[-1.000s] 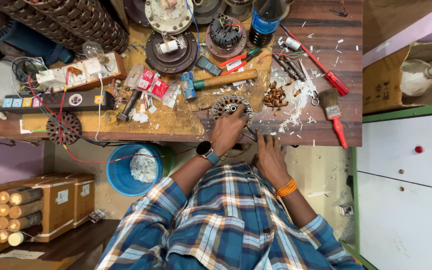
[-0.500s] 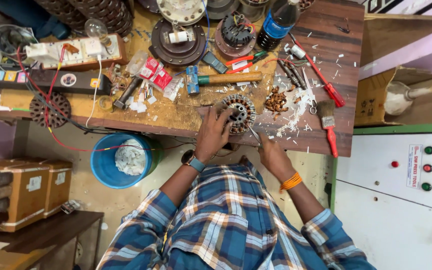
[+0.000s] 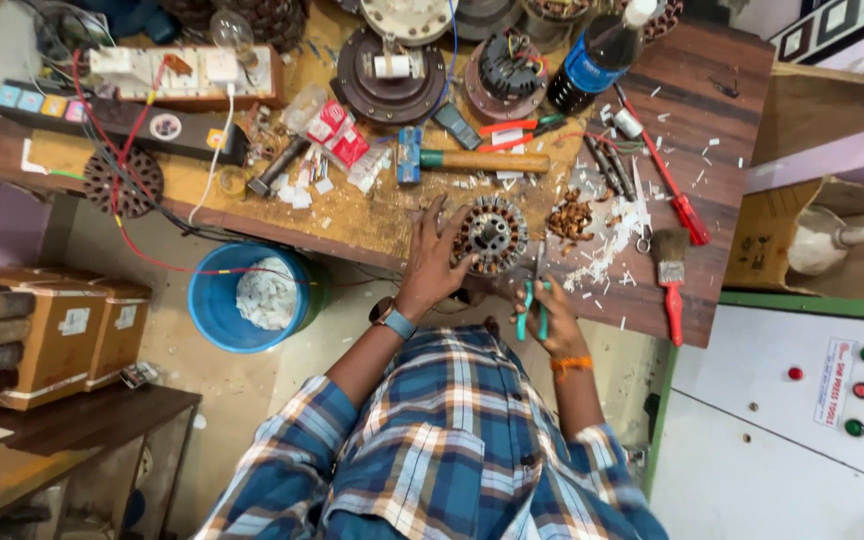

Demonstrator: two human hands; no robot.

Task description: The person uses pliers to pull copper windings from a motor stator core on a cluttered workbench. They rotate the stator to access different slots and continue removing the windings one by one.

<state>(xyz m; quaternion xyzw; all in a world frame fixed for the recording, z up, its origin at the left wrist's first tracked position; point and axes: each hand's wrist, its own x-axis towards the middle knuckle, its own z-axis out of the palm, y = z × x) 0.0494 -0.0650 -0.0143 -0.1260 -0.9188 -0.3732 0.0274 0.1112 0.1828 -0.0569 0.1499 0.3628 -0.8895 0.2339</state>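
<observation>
A round motor stator (image 3: pixel 492 234) with a toothed metal core lies at the near edge of the wooden workbench (image 3: pixel 372 215). My left hand (image 3: pixel 432 265), with a watch on the wrist, grips the stator's left side, fingers spread over it. My right hand (image 3: pixel 555 322), an orange band on its wrist, holds teal-handled pliers (image 3: pixel 531 305) just below and right of the stator, jaws pointing up toward it. A blue and white checked shirt fills the lower middle of the view.
On the bench lie a hammer (image 3: pixel 472 160), a pile of copper scraps (image 3: pixel 570 215), white shavings, a red-handled screwdriver (image 3: pixel 668 186), a brush (image 3: pixel 670 275) and a bottle (image 3: pixel 592 55). A blue bucket (image 3: pixel 214 300) stands under the bench. Cardboard boxes (image 3: pixel 62 330) are at the left, a switch cabinet (image 3: pixel 802 420) at the right.
My right hand, empty at the bench edge before, now holds the teal pliers beside the stator. My left hand has stayed on the stator. The view has shifted closer.
</observation>
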